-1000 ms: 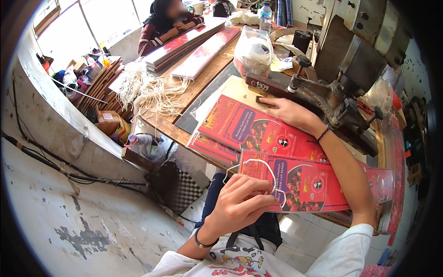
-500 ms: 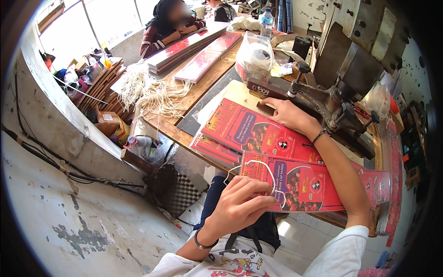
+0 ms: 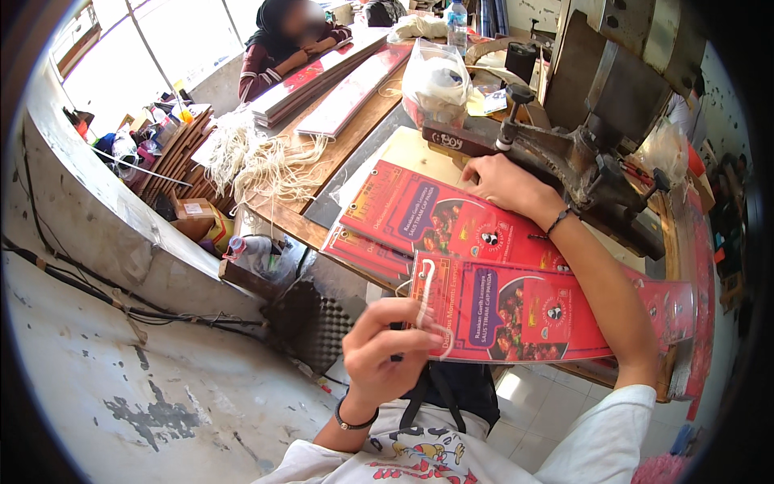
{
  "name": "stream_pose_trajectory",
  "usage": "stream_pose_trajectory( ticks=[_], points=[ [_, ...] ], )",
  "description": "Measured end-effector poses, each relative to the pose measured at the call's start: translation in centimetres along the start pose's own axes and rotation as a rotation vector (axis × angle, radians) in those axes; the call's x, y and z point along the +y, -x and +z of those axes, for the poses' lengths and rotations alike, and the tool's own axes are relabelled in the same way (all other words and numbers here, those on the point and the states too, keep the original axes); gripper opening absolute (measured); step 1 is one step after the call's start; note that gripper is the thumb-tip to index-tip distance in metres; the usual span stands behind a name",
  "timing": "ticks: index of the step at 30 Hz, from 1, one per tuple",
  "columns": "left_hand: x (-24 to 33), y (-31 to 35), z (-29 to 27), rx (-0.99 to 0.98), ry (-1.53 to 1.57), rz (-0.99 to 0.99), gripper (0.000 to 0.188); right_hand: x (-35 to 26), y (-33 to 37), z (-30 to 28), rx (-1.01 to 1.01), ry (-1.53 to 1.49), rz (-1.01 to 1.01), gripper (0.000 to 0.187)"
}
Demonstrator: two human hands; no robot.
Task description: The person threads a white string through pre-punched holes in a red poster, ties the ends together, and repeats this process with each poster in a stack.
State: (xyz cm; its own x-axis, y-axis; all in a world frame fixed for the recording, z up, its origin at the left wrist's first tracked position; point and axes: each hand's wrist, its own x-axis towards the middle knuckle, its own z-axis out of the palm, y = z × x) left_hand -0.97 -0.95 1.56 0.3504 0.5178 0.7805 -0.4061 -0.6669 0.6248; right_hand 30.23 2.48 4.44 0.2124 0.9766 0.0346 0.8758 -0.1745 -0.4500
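My left hand [image 3: 393, 345] is closed in a pinch on a white cord [image 3: 427, 282] at the left end of a long red printed sign [image 3: 524, 313]. The cord runs along that end; whether it passes through the eyelets is hard to make out. Farther away, another red sign [image 3: 431, 214] with metal eyelets lies on top of more signs, overlapped by the near one. My right hand [image 3: 509, 184] rests at its far edge, fingers bent and slightly apart, beside a dark metal bar [image 3: 447, 139]. My right forearm crosses over both signs.
A cast metal clamping device [image 3: 556, 141] stands at the right. On the wooden table [image 3: 278, 211] lie a heap of white cords [image 3: 258, 161], stacked signs [image 3: 347, 101], a plastic bag [image 3: 435, 81] and a bottle [image 3: 456, 28]. A person [image 3: 278, 48] sits at the far side.
My left hand has moved left, and the cord's loose loop has drawn flatter along the sign's end. The fingers of my right hand have bent inward. The whole view has shifted slightly.
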Motion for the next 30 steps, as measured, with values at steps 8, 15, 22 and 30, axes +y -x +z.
stream_pose_trajectory(
  ticks=[8, 15, 22, 30],
  points=[
    [-1.1, -0.1, -1.1, 0.24, 0.067, -0.085, 0.013, -2.1, 0.8, -0.5, 0.068, 0.281, 0.197, 0.044],
    [-1.4, 0.0, -1.2, 0.188, 0.033, -0.074, 0.008, -3.7, 1.0, -0.8, 0.056, 0.329, 0.262, 0.039],
    [-1.4, 0.2, -1.0, 0.159, 0.139, -0.091, 0.013, -1.7, 0.1, -0.8, -0.094, 0.215, 0.213, 0.033],
    [-1.4, 0.1, -1.6, 0.077, 0.055, -0.089, 0.014, -2.6, 0.7, -0.9, 0.013, 0.362, 0.259, 0.025]
  ],
)
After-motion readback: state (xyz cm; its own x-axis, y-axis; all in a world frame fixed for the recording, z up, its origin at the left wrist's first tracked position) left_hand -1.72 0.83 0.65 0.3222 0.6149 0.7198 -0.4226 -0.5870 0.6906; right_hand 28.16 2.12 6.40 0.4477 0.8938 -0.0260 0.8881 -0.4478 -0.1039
